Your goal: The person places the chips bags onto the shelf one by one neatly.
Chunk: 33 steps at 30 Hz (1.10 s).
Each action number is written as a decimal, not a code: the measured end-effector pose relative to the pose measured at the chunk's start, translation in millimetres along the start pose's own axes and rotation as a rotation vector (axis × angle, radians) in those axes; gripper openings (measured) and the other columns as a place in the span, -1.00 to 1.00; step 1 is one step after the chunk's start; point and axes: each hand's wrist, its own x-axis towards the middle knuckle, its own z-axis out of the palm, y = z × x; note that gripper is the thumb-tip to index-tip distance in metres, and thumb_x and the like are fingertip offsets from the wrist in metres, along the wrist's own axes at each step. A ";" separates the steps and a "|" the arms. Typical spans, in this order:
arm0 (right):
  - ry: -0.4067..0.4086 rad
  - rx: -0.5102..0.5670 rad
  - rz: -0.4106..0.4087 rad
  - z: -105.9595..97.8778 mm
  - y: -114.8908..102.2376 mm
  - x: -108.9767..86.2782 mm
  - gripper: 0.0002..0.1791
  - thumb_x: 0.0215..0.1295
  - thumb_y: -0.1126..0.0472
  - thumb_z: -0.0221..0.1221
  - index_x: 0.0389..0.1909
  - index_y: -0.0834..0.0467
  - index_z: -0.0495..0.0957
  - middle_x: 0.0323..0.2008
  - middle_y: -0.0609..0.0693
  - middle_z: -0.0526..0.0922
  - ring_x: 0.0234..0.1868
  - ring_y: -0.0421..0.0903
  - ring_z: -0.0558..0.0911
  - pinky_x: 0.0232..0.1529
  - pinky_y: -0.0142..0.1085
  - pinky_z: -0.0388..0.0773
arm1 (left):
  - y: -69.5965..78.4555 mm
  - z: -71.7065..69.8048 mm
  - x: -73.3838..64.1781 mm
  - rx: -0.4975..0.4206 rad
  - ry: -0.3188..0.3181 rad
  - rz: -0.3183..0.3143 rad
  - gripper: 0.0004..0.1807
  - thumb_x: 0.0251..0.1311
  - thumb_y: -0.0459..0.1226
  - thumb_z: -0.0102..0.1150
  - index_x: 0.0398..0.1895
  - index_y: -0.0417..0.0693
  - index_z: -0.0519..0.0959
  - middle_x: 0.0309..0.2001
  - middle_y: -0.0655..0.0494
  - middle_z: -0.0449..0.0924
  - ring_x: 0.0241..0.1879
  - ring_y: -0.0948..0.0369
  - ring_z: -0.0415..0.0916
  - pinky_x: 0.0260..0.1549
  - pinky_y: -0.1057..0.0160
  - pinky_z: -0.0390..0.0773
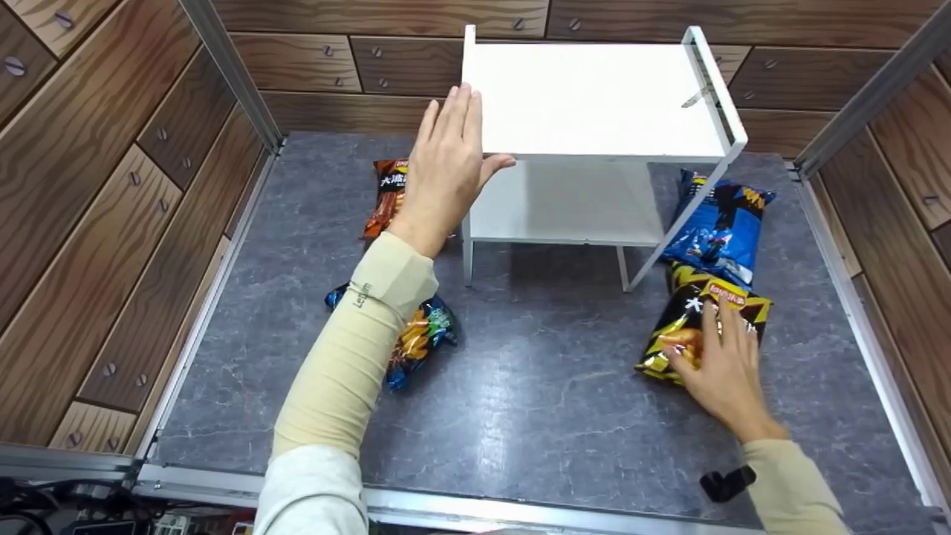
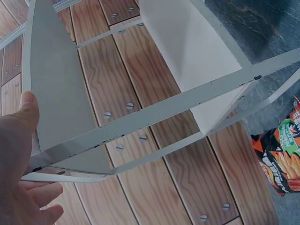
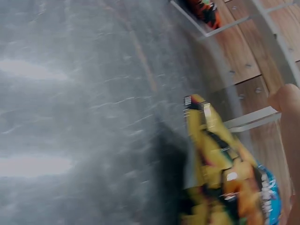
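A white two-tier shelf unit (image 1: 594, 96) stands at the back of the grey floor. My left hand (image 1: 446, 160) lies along its left side near the top, fingers straight, thumb out over the front edge. In the left wrist view the left hand (image 2: 28, 154) is beside the white frame (image 2: 154, 108), thumb and fingers on either side of it. On the right, my right hand (image 1: 724, 368) is over a black-and-yellow snack bag (image 1: 680, 323), fingers spread and not curled round it. Whether the fingertips touch the bag I cannot tell. That bag (image 3: 220, 178) looks blurred in the right wrist view.
A blue snack bag (image 1: 724, 223) lies right of the shelf, touching the black-and-yellow one. Left of the shelf is an orange-red snack bag (image 1: 385, 204), partly behind my left hand. A dark blue snack bag (image 1: 420, 338) lies nearer, partly under my left forearm. Wood-patterned walls (image 1: 111, 223) surround the floor.
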 end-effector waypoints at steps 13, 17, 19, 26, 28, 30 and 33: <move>-0.080 -0.097 -0.042 24.8 12.4 -21.2 0.28 0.08 -0.36 0.28 0.57 0.26 -0.15 0.58 0.30 -0.19 0.59 0.29 -0.25 0.53 0.21 -0.48 | -0.3 1.5 -0.2 -0.015 0.008 -0.003 -0.07 0.34 0.21 -0.06 0.48 -0.36 0.14 0.51 -0.23 0.15 0.53 -0.02 0.08 0.56 0.04 0.00; -0.054 -0.124 -0.080 29.2 17.1 -23.6 0.35 -0.01 -0.34 0.38 0.57 0.25 -0.15 0.58 0.30 -0.17 0.59 0.28 -0.22 0.53 0.22 -0.44 | -0.7 2.7 -1.0 -0.007 0.023 0.003 -0.07 0.35 0.22 -0.08 0.48 -0.36 0.16 0.50 -0.24 0.17 0.53 -0.02 0.10 0.55 0.04 0.03; -0.023 -0.136 -0.103 31.9 19.7 -24.6 0.35 -0.05 -0.27 0.44 0.57 0.24 -0.13 0.57 0.31 -0.14 0.58 0.29 -0.18 0.53 0.24 -0.38 | -0.5 3.2 -1.3 -0.006 0.021 0.004 -0.07 0.35 0.23 -0.12 0.48 -0.36 0.15 0.50 -0.23 0.16 0.53 -0.02 0.10 0.55 0.04 0.03; 0.083 -0.141 -0.158 38.1 25.0 -27.5 0.25 -0.12 0.25 0.54 0.56 0.23 -0.03 0.56 0.29 -0.04 0.56 0.29 -0.05 0.53 0.26 -0.23 | 0.6 4.0 -1.2 -0.015 0.002 -0.005 -0.07 0.35 0.23 -0.11 0.49 -0.35 0.14 0.51 -0.22 0.14 0.54 -0.01 0.07 0.56 0.06 -0.01; 0.101 -0.146 -0.168 38.3 24.8 -27.5 0.25 -0.16 0.36 0.54 0.55 0.23 -0.01 0.55 0.29 -0.01 0.56 0.30 -0.02 0.52 0.27 -0.20 | 0.8 4.1 -1.0 -0.020 0.006 -0.005 -0.07 0.35 0.22 -0.09 0.49 -0.35 0.14 0.51 -0.22 0.14 0.54 -0.01 0.07 0.56 0.06 -0.02; 0.110 -0.154 -0.175 38.2 24.1 -26.8 0.24 -0.18 0.43 0.52 0.55 0.23 0.01 0.55 0.29 0.02 0.55 0.31 0.00 0.51 0.28 -0.18 | 0.6 4.0 -0.8 -0.018 0.010 -0.005 -0.07 0.35 0.22 -0.09 0.49 -0.34 0.14 0.51 -0.22 0.14 0.54 -0.01 0.07 0.56 0.06 -0.02; 0.112 -0.169 -0.181 37.0 22.9 -25.5 0.22 -0.17 0.47 0.50 0.54 0.24 0.02 0.54 0.30 0.04 0.53 0.33 0.03 0.50 0.31 -0.14 | 0.5 3.7 -0.6 -0.016 0.011 -0.007 -0.07 0.35 0.22 -0.10 0.49 -0.34 0.13 0.51 -0.22 0.14 0.54 -0.01 0.07 0.56 0.06 -0.01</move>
